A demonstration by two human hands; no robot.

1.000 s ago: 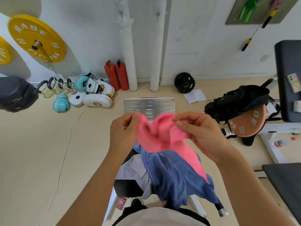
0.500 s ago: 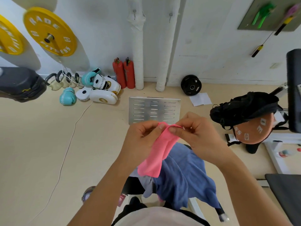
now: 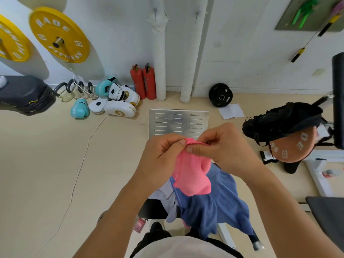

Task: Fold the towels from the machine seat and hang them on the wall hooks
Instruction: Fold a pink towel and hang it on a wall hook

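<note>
I've drawn my left hand (image 3: 163,155) and right hand (image 3: 223,148) together, both pinched shut on the pink towel (image 3: 193,175), now doubled into a narrow fold above the blue towel (image 3: 214,207) on the seat (image 3: 154,209).

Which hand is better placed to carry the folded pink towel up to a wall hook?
Probably the right hand. Both hands pinch the pink towel's top edge, but the bare wall hook is up on the right side, while the left hand sits nearer the hook already holding white cloth.
</note>
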